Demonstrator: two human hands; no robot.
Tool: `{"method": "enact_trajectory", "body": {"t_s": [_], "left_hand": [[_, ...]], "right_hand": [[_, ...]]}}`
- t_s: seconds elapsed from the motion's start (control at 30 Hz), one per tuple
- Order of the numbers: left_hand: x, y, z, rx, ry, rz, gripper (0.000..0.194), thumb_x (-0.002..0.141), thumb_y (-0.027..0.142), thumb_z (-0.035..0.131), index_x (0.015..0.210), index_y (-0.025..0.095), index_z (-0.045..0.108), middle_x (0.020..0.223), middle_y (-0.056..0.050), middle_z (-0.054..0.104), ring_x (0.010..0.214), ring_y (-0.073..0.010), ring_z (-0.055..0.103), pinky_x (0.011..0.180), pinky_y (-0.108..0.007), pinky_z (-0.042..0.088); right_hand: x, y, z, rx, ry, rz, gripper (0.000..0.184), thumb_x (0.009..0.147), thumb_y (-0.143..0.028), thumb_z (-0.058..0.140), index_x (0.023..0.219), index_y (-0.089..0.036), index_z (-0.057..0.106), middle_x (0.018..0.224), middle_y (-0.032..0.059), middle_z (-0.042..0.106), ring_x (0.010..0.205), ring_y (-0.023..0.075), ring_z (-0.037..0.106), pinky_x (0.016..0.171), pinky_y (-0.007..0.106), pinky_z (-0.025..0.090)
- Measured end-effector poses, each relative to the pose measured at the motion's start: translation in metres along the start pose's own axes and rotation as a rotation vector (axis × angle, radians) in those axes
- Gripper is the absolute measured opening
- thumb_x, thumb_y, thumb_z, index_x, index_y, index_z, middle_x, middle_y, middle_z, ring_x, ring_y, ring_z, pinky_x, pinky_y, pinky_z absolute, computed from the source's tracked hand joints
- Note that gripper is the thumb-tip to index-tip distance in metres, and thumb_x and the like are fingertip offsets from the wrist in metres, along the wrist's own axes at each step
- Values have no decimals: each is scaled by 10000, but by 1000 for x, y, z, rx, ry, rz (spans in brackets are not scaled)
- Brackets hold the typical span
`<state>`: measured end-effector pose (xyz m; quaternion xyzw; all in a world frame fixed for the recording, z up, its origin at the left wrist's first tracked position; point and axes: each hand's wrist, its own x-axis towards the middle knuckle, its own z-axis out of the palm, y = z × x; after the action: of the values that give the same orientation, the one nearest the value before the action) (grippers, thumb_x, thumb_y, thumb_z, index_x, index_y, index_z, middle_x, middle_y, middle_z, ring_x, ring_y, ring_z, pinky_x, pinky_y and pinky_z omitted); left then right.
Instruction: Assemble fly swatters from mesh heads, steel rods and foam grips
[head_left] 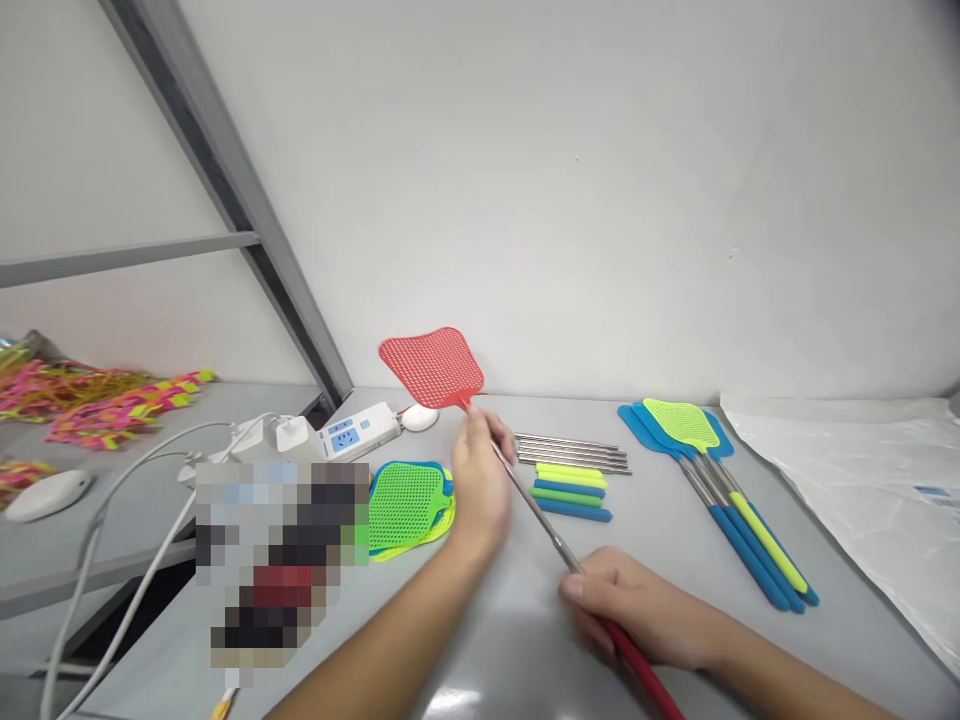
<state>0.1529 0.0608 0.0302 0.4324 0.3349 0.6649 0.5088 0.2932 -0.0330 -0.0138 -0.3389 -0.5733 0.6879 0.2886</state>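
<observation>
A red fly swatter (437, 366) with a metal rod and a red grip is held aslant above the table. My left hand (482, 480) is closed where its mesh head meets the rod. Lower down, my right hand (626, 605) wraps the rod near the top of the red grip. Left of my left hand lie swatter heads (409, 505), green on top, with blue and yellow beneath. Beyond my right hand are loose metal rods (574, 453) and coloured handle grips (571, 492). Whole swatters (750, 520) with blue and yellow-green heads lie together at the right.
A white power strip (360, 432) with plugs and cables is at the back left, beside a round white object (419, 417). A blurred-out patch (285, 560) covers something at left. Clear plastic sheeting (862, 480) lies on the right; colourful strips (112, 400) lie far left.
</observation>
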Motion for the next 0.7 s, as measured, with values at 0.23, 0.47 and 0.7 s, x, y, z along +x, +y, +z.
{"method": "enact_trajectory", "body": {"t_s": [0.23,0.47,0.7], "left_hand": [[-51,-20,17,144,-215,-178,421,976,465,285,699,189,441,541,32,425,521,-107,379,543,-235,331],[-60,-27,16,156,-347,-255,431,951,467,357,669,166,484,624,11,446,598,-109,411,589,-231,352],[-37,-19,11,119,-225,-270,451,943,530,315,725,178,494,615,7,474,576,-119,432,567,-238,364]], "right_hand": [[-3,5,-2,-39,-49,-12,583,927,-518,410,529,-130,585,397,-41,386,375,59,313,402,208,224],[9,14,-5,206,107,-136,611,920,-546,386,459,-157,485,397,-24,383,398,73,355,425,223,243],[7,11,-3,163,64,-118,575,923,-498,407,450,-173,440,404,-31,371,402,76,348,427,227,260]]}}
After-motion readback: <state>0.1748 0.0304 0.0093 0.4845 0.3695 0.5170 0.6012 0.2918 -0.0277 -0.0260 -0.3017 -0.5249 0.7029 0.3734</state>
